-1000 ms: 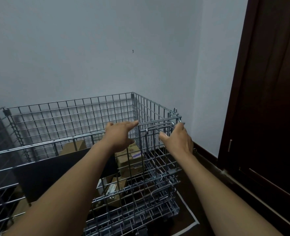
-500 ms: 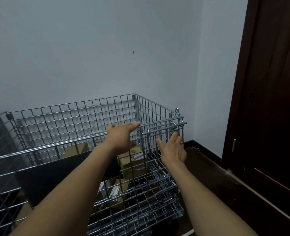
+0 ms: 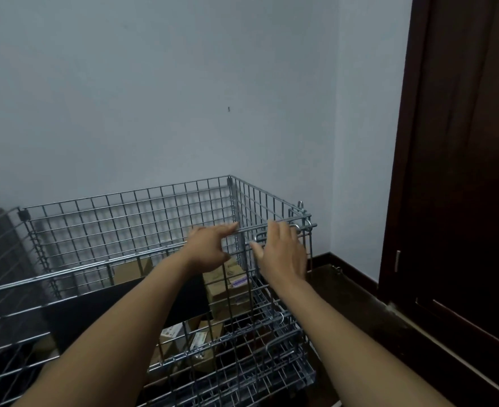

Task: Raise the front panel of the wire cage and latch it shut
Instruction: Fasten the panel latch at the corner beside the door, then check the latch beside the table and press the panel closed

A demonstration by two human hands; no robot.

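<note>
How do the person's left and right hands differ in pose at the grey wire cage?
The left hand sits further left on the raised front panel's top rail, thumb below it. The right hand is nearer the grey wire cage's right corner, fingers spread upward by the looped wire latch. Whether either grips is unclear. Both are bare, backs to camera.

A single head-worn wide-angle view looks forward and slightly down from close behind the wire cage (image 3: 160,230), both forearms reaching in from below, toward a pale wall (image 3: 154,83) corner.
</note>
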